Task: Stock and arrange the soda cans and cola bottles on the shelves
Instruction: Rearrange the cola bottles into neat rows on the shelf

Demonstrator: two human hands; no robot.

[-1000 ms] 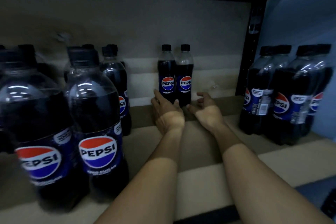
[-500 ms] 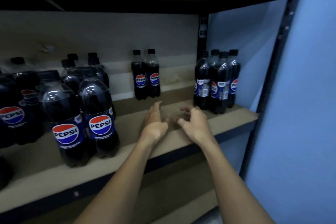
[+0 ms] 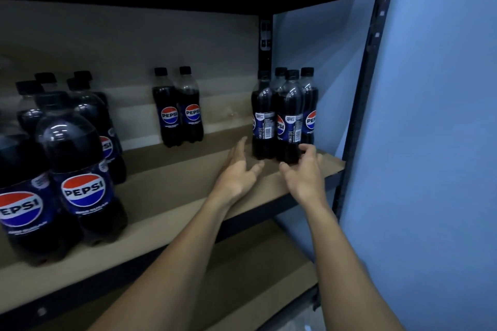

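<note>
My left hand [image 3: 236, 172] and right hand [image 3: 304, 172] both released, gripping nothing, by the right-end Pepsi bottles [image 3: 289, 115] — a low shove could topple one off the shelf [image 3: 188, 183] front.

Reads "PEPSI" on the red, white and blue globe of each bottle in the back pair of cola bottles [image 3: 177, 113]. Left of that pair and nearer the shelf front, reads "PEPSI" large on the front cola bottle [image 3: 83, 188], with a blurred "ZERO SUGAR" beneath. Cut to "EPSI" on the edge bottle [image 3: 18, 209] beside it. Right of the pair, shows only "SI" on the four-bottle cluster [image 3: 285, 121], plus barcodes and fine print too small to read.
</note>
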